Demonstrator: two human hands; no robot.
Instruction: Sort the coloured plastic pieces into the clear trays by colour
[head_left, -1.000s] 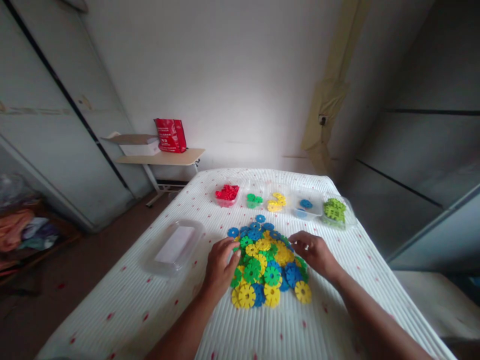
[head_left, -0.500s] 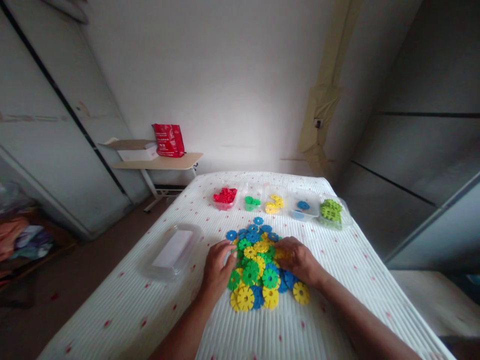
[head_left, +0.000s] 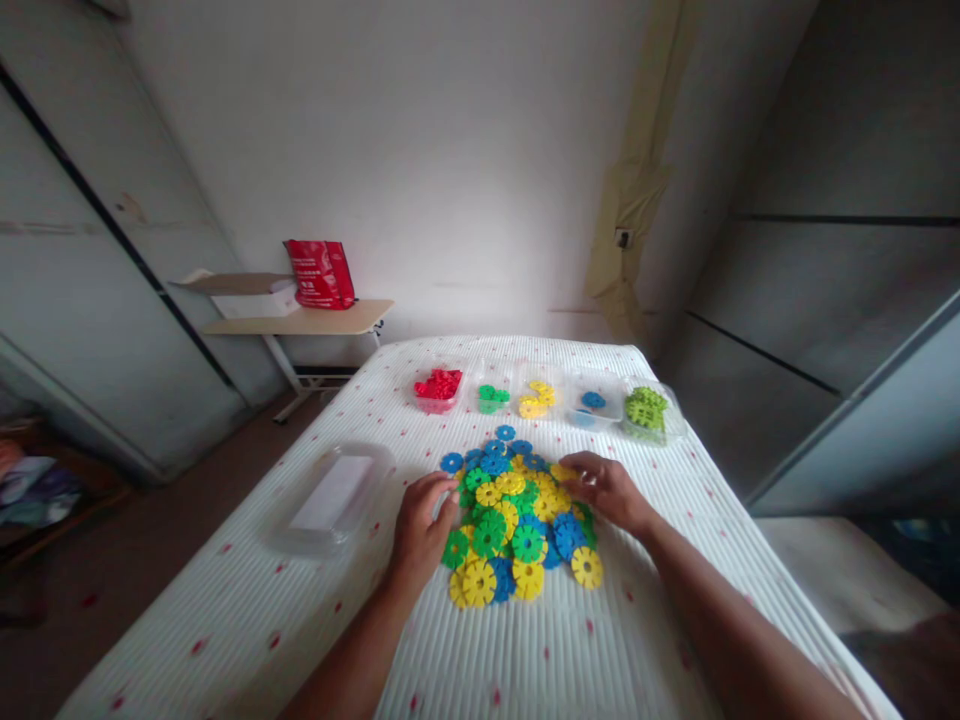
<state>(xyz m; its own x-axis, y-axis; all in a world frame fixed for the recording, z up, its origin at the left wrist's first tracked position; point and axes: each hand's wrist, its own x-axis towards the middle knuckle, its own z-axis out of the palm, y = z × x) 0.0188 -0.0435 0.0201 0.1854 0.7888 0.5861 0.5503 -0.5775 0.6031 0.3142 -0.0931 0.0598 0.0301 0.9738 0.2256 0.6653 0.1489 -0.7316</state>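
A heap of flower-shaped plastic discs [head_left: 489,533] in blue, green and yellow lies in the middle of the table. At the heap's left edge is my left hand [head_left: 421,522]; its fingers are bent, with the thumb apart from them, and I see nothing held. On the far right side of the heap, my right hand [head_left: 609,490] has its fingertips on a yellow disc [head_left: 559,472], which they seem to pinch. A lone yellow disc [head_left: 586,567] lies at the near right of the heap, and a blue disc [head_left: 505,433] marks its far tip.
Clear tubs stand in a row behind the heap, with red pieces [head_left: 438,384], green discs [head_left: 493,398], yellow discs [head_left: 536,399], blue discs [head_left: 592,399] and light-green pieces [head_left: 646,408]. A clear lid [head_left: 379,470] with white paper lies left. A side table [head_left: 337,318] holds a red bag [head_left: 321,275].
My right hand has drawn back from over the heap to its right edge, uncovering yellow and blue discs. My left hand stays beside the heap. The whole view has shifted slightly.
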